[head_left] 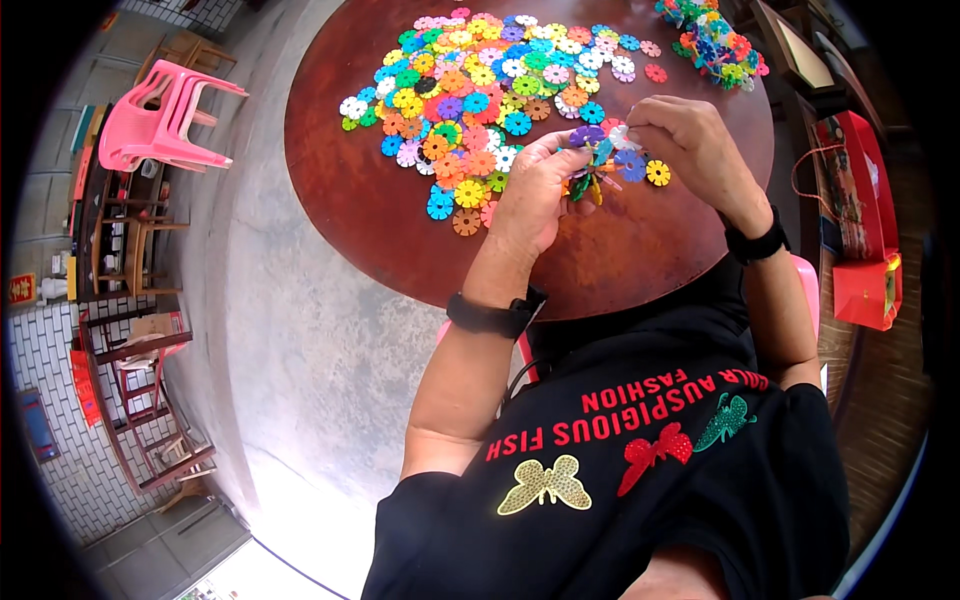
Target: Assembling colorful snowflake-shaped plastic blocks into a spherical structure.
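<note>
My left hand point(540, 192) is closed around a small cluster of joined plastic snowflake discs point(600, 165), with purple, blue, green and pink pieces sticking out of it. At the cluster's upper right, my right hand point(682, 138) pinches a white snowflake disc point(620, 136) against it. Both hands are above the near right part of the round brown table point(400, 240). Beside the cluster, a yellow snowflake disc point(657, 173) lies alone on the tabletop. A wide pile of loose snowflake discs point(470, 105) in many colours spreads to the left of my hands and beyond them.
A large assembled bunch of discs point(722, 48) sits at the table's far right edge. Pink stacked plastic chairs point(165, 115) stand on the left. A wooden rack point(140, 400) is at the lower left. Red gift bags point(865, 280) stand to the right of the table.
</note>
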{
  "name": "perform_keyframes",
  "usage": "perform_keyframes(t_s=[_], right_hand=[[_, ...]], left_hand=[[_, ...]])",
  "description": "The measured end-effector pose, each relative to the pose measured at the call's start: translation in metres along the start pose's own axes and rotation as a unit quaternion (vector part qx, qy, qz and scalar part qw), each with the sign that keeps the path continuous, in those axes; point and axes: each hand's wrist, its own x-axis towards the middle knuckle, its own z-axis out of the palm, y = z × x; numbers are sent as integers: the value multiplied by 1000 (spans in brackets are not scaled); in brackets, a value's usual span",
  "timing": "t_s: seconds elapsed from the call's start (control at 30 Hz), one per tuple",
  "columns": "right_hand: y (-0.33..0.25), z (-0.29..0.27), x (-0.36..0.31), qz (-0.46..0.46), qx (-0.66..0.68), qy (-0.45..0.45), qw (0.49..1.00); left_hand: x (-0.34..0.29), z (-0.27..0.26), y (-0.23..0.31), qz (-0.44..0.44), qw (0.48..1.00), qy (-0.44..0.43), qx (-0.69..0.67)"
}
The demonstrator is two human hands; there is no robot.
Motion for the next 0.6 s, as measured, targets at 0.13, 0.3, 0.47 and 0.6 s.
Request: perform_keyframes(t_s=[0.13,0.3,0.47,0.6], right_hand=[[8,1,0,-58,-42,3,997],[14,2,2,-71,-14,-29,997],[14,2,2,-7,20,-53,998],[11,2,2,-37,-33,-37,998]], left_hand=[[1,-1,-2,-5,1000,0,8],[1,-1,-2,-12,999,21,36],[1,1,-2,-10,999,22,46],[1,2,-5,25,998,6,50]])
